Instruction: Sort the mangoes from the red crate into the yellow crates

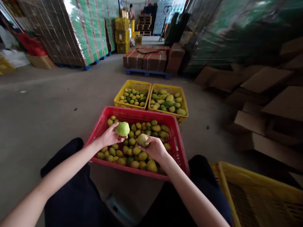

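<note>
My left hand (pixel 111 136) holds a large yellow-green lemon (pixel 122 129) above the red crate (pixel 139 113). In my right hand (pixel 155 147), just to the right of it, is a paler, rougher-looking lemon (pixel 142 140), gripped between thumb and fingers. The two fruits are apart from each other. Below both hands the red crate is filled with many loose yellow and green lemons (pixel 136 150). Against its far side stand two yellow crates: the left one (pixel 132 82) carries smaller fruit, the right one (pixel 186 102) bigger fruit.
A yellow crate (pixel 221 183) stands by my right knee. Cardboard boxes (pixel 251 123) lie along the right. Strapped cartons (pixel 155 60) sit on a blue pallet (pixel 148 72) ahead. Wrapped stacks (pixel 94 31) rise at left; a person (pixel 131 12) is far back.
</note>
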`<state>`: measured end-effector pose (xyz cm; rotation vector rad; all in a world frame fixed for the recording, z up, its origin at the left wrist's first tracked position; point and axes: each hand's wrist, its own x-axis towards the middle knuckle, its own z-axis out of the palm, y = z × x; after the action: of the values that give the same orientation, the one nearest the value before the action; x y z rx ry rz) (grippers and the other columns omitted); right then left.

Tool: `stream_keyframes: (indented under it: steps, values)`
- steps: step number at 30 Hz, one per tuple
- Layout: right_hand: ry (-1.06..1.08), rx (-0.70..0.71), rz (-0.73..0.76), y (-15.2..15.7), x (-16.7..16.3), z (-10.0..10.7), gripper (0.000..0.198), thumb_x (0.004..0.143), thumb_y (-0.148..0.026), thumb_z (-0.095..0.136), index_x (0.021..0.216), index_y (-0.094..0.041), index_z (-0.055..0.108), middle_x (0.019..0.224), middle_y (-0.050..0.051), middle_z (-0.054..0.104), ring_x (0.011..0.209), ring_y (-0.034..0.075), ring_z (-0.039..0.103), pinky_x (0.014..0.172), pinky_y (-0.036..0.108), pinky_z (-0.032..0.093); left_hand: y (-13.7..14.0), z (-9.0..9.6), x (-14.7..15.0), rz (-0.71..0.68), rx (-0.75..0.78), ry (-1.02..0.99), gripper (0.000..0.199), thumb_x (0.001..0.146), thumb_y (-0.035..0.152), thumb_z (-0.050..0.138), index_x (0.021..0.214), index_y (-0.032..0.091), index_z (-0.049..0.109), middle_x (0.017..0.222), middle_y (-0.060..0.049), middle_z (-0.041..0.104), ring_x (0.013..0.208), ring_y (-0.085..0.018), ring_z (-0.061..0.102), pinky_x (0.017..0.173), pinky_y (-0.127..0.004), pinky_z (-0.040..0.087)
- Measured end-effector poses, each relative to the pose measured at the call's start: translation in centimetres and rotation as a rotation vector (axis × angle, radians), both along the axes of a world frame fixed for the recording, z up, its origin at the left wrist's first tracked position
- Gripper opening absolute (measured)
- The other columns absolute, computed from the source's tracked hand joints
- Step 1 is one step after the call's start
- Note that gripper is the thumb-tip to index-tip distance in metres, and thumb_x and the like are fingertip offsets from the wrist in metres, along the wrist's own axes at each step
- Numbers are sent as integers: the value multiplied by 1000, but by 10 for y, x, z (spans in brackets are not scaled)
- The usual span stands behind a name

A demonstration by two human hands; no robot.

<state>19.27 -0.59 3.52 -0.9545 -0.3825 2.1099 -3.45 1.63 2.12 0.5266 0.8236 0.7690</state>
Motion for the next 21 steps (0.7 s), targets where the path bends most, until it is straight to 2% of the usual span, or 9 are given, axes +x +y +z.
stream_keyframes:
  steps: [3,6,9,11,13,16,19,21]
  values:
    - [20,115,8,2,0,10,26,52,-3,51,72,-18,60,69,-2,65,64,14,61,63,27,54,-2,7,11,22,7,-110,46,82,50,50,109,13,60,84,-11,66,65,-15,57,56,-23,41]
    - [19,199,-50,6,2,10,29,55,-3,56,80,-16,63,78,1,69,72,16,64,66,28,55,2,-3,22,19,83,-161,46,78,36,61,119,17,56,96,-10,67,67,-12,57,59,-22,42]
    - [-21,234,-97,9,4,-2,32,58,-5,64,88,-17,65,86,1,71,75,15,66,64,26,55,4,-21,30,56,130,-152,49,71,22,69,118,20,58,101,-6,67,78,-13,61,69,-22,47]
    - [-48,225,-96,9,3,-12,30,61,-10,68,90,-18,66,88,1,71,74,15,66,63,25,55,2,-29,32,91,86,-146,43,71,21,70,113,18,61,99,-6,68,86,-15,63,78,-24,49]
    - [-47,194,-52,8,1,-22,26,65,-16,69,91,-17,66,89,3,72,75,16,68,62,24,54,2,-31,33,132,3,-151,33,76,25,67,107,14,63,95,-8,69,86,-16,64,79,-25,50]
    - [-19,119,37,5,-3,-30,26,69,-24,68,93,-17,65,86,4,72,71,17,69,59,25,52,5,-27,32,187,-156,-128,33,84,38,57,101,10,63,87,-9,70,70,-14,64,64,-23,52]
    - [-9,68,70,1,-7,-34,26,70,-33,67,91,-18,63,78,2,72,64,17,69,56,25,50,6,-24,31,142,-297,-98,55,84,58,45,98,8,63,74,-10,69,49,-13,58,46,-23,46]
    - [-34,57,71,-1,-9,-36,24,71,-36,66,86,-19,62,71,1,70,58,15,66,52,24,47,4,-25,30,112,-315,-108,64,84,64,39,98,7,63,67,-10,66,43,-13,53,40,-24,42]
